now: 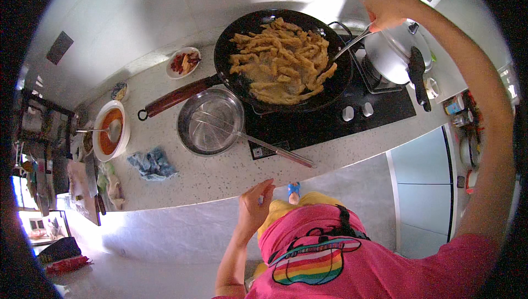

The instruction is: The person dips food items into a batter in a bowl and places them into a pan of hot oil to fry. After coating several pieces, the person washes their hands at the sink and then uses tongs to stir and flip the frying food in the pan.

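My right hand grips the metal handle of a cooking utensil; its working end is hidden among the food at the wok's right side. The black wok sits on the hob, its wooden handle pointing left. Golden-brown battered strips fill it in a heap, with bubbling oil around the lower ones. Near the front edge of the counter, my left hand is empty, fingers loosely curled with a gap at the thumb. A wire skimmer lies across a steel bowl below the wok.
A lidded metal pot stands on the right burner, a black handle at its front. Leftward are a small dish of dried chillies, a white bowl of red sauce with a ladle, a blue cloth and a cleaver.
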